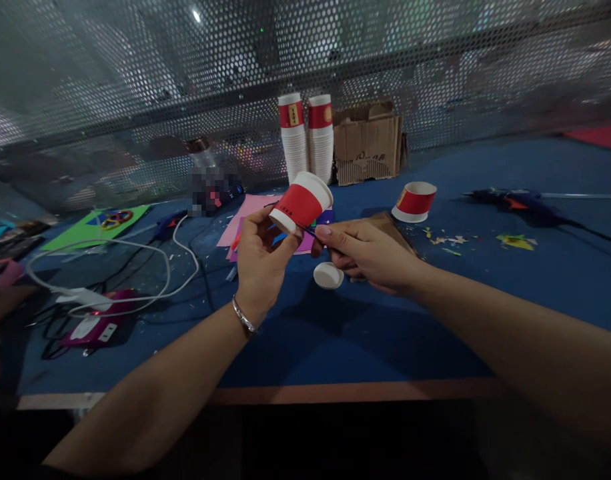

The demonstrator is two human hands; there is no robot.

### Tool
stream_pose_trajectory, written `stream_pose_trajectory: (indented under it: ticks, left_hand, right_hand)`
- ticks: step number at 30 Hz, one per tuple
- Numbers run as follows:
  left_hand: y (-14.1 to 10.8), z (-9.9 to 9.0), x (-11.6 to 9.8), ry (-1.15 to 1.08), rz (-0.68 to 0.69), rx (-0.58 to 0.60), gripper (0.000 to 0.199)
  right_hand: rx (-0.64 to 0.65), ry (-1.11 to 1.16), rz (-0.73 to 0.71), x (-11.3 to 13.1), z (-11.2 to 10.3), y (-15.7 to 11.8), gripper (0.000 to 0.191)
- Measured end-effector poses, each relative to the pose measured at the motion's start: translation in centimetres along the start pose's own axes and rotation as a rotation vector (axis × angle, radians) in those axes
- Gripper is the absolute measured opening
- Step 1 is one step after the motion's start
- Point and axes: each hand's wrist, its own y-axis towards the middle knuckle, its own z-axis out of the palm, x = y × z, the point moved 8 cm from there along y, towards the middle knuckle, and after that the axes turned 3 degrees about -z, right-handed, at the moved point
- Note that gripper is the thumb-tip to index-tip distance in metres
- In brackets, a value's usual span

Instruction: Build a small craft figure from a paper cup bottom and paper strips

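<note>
A red and white paper cup is tilted in my left hand, whose fingers and thumb close around its lower part. My right hand grips a thin dark tool by its rear part. Its slim front end lies against or just in front of the cup's lower edge; whether it touches I cannot tell, and its exact kind is hidden by my fingers. Below the hands, on the blue table, lies a small white round paper piece with a raised rim. Pink and purple paper sheets lie behind the cup.
Two tall stacks of cups stand beside a cardboard box at the back. To the right are a short cup, paper scraps and a glue gun. A purple power strip with looping cables lies left.
</note>
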Motion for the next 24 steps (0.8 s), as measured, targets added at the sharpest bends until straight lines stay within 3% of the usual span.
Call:
stream_pose_trajectory:
  ticks: [11, 16, 24]
  left_hand:
    - [0.0, 0.0, -0.6, 0.132, 0.130, 0.059, 0.053]
    - [-0.1, 0.1, -0.6, 0.164, 0.118, 0.070, 0.047]
    - [0.0, 0.1, -1.4, 0.238, 0.148, 0.062, 0.055]
  right_hand:
    - [-0.029, 0.065, 0.072, -0.9, 0.2, -0.1, 0.046]
    - [-0.039, 0.110, 0.110, -1.5, 0.3, -0.1, 0.045]
    - [-0.047, 0.163, 0.096, -1.6, 0.5, -0.2, 0.046]
